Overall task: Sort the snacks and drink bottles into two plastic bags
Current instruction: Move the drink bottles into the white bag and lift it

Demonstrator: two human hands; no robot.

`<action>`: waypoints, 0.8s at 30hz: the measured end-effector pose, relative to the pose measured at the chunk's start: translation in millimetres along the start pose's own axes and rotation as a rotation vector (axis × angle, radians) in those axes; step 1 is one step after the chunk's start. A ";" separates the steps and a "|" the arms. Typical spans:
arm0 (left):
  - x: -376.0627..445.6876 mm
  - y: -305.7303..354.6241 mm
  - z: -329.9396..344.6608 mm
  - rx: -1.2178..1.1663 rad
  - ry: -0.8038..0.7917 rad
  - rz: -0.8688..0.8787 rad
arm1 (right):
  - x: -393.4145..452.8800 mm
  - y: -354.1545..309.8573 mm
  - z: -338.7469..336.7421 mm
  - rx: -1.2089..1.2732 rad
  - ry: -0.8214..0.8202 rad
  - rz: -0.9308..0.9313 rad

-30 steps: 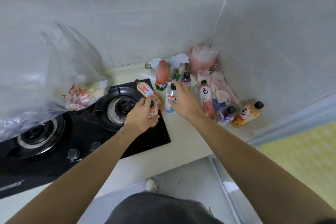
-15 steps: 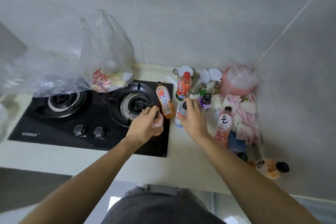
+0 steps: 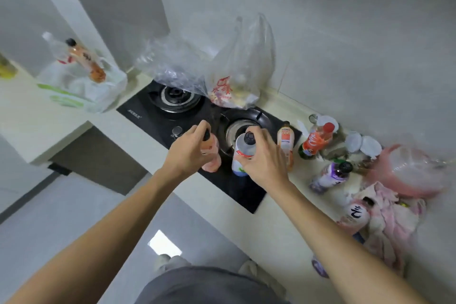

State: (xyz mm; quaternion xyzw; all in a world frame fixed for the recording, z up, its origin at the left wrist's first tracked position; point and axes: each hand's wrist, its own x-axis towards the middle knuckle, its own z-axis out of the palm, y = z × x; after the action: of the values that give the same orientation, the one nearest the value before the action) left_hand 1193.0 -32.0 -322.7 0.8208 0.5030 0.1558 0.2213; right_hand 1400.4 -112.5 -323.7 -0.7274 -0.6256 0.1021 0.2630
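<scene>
My left hand grips a pink drink bottle by its neck, above the black stove. My right hand grips a white bottle with a black cap beside it. A clear plastic bag with snacks stands behind the burners. A white plastic bag at the left holds two bottles, one orange. On the counter to the right stand an orange-labelled bottle, a red-capped bottle, a purple bottle and a pink bottle.
A pink tub covered in plastic and a pink cloth fill the right corner by the tiled wall. White lids lie behind the bottles. The counter edge drops to a grey floor in front of me.
Both hands lifted their bottles and carried them left over the stove. The view swung left, bringing the white bag with bottles into sight.
</scene>
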 end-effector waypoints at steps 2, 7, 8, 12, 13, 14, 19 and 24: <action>-14.2 -28.4 -22.4 0.001 0.038 -0.072 | 14.6 -34.6 14.9 0.058 -0.041 -0.077; -53.7 -118.5 -87.8 -0.004 0.152 -0.206 | 45.2 -136.9 71.2 0.109 -0.126 -0.187; -60.9 -137.4 -101.5 -0.003 0.174 -0.231 | 49.5 -158.2 84.9 0.119 -0.138 -0.210; -86.4 -221.7 -158.4 -0.022 0.244 -0.277 | 69.1 -249.6 146.4 0.148 -0.171 -0.245; -91.8 -243.0 -173.3 -0.027 0.257 -0.283 | 74.2 -272.6 161.4 0.156 -0.179 -0.246; -96.5 -264.8 -189.0 -0.018 0.265 -0.290 | 79.8 -296.2 176.3 0.167 -0.182 -0.248; -100.3 -350.3 -260.6 0.031 0.291 -0.279 | 115.8 -388.6 229.5 0.225 -0.152 -0.243; -63.9 -418.0 -313.4 0.015 0.352 -0.262 | 176.9 -443.0 262.6 0.222 -0.123 -0.245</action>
State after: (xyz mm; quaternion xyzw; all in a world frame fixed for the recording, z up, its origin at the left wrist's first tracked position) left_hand 698.3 141.1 -274.7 0.7103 0.6373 0.2629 0.1421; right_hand 930.3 159.8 -286.5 -0.6045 -0.7093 0.1821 0.3135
